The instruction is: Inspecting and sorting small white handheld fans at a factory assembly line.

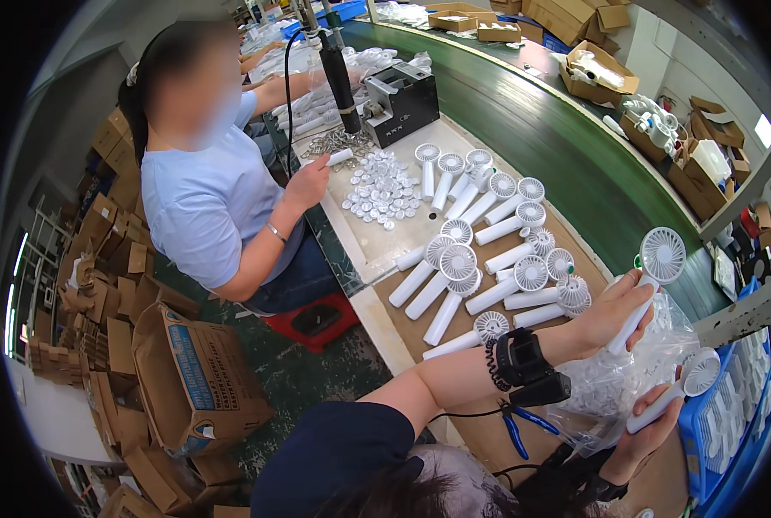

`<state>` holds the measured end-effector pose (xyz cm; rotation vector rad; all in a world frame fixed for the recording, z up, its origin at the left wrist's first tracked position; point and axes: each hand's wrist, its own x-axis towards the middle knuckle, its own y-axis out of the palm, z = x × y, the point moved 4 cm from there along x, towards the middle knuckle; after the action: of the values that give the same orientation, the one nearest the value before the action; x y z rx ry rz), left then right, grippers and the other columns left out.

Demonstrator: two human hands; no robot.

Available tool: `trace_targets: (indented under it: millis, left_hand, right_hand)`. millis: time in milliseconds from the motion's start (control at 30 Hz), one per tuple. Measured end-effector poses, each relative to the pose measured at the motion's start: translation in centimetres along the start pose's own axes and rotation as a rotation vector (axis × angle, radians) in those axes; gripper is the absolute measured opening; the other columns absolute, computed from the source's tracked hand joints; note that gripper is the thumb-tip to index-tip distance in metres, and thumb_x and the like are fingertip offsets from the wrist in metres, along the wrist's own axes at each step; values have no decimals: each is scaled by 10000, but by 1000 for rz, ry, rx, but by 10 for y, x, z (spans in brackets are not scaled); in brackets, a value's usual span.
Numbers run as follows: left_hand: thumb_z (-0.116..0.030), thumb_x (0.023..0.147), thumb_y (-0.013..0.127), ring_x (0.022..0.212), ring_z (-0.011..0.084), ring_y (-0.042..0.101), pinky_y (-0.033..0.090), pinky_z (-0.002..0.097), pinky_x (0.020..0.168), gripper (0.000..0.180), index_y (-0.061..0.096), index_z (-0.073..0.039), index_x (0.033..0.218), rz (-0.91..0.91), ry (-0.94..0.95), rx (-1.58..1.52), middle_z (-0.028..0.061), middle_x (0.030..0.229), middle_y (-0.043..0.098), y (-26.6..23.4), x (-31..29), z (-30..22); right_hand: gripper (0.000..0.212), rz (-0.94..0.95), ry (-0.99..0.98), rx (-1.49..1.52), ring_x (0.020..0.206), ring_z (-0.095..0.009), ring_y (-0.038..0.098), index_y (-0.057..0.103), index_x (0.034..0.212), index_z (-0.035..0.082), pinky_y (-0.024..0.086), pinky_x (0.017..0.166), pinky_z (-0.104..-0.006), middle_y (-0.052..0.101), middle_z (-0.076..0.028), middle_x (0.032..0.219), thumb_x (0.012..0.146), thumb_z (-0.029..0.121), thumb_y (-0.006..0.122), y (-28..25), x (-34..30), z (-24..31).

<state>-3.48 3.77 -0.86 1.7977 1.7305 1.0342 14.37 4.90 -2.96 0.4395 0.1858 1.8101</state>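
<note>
My left hand (608, 318) is closed round the white handle of a handheld fan (663, 255), whose round grille points up and away. Lower down, my right hand (647, 439) grips a second handheld fan (700, 373) by its handle. Beneath both hands lies a clear plastic bag (588, 393) with small transparent parts inside. To the left of my hands, several white handheld fans (458, 262) rest in loose rows on brown cardboard, some overlapping. Blue-handled pliers (515, 434) lie beside the bag, below my left forearm.
A blue crate (704, 457) of white parts stands at the right. A green conveyor belt (523, 108) runs along the far side. At the left a co-worker holds a white handle (339, 157) near round clear discs (381, 188) and a black machine (402, 104).
</note>
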Motion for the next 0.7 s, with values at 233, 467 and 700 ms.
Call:
trace_targets:
  millis: [233,467,700]
  left_hand:
    - [-293,915,349,481,76,433,377,202,417,292,300,-74,1103,-19,-12,50,16,666,438,0,-1,4]
    - [-291,916,345,474,74,427,369,196,411,328,277,-71,1150,-29,-4,82,13,668,438,0,0,6]
    - [-283,918,338,462,72,421,365,196,405,345,257,-73,1180,-17,1,106,8,659,439,0,-1,4]
  right_hand:
    - [507,19,0,-18,494,-74,356,310,1241,-37,294,424,-183,399,-41,646,880,318,340,1,-1,0]
    - [507,-4,15,-50,489,-74,354,306,1247,-29,289,425,-184,396,-40,642,878,316,334,4,-1,0]
    - [470,42,21,-46,507,-71,353,290,1266,-6,293,452,-182,388,-24,658,903,291,299,1,0,-2]
